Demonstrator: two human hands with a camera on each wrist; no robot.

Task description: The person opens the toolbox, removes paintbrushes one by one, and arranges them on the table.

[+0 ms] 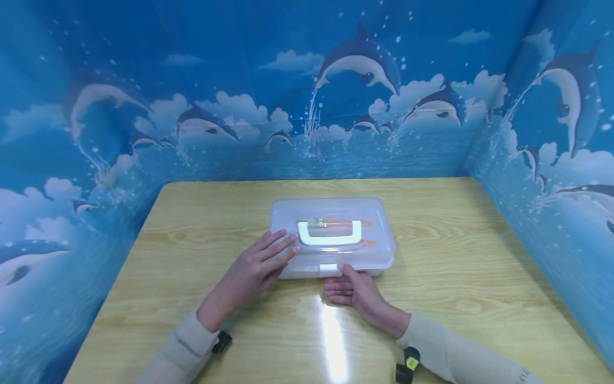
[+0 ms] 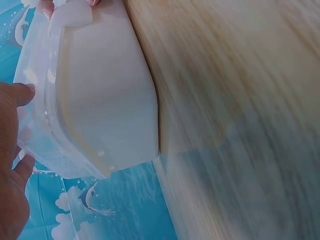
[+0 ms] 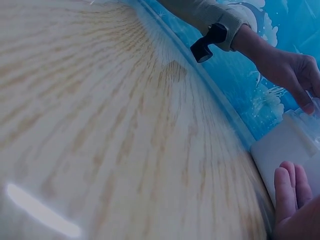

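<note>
A clear plastic storage box (image 1: 288,210) with a white handle (image 1: 331,240) and a white front latch (image 1: 328,270) stands on the table. Through its lid a brush with an orange handle (image 1: 336,223) shows, with other orange shapes. My left hand (image 1: 256,264) rests its outstretched fingers on the lid's left front part. At the front, the thumb of my right hand (image 1: 362,296) touches the latch, while its other fingers extend leftward, low before the box. The left wrist view shows the box's pale front wall (image 2: 110,90) and the latch flap (image 2: 72,14); most of the right hand is cut off there.
The wood-grain table (image 1: 206,213) extends around the box, with a bright light reflection (image 1: 333,341) near its front. Blue dolphin-print curtains (image 1: 240,64) stand along the back and both sides. Small black cameras (image 1: 221,342) sit at both wrists.
</note>
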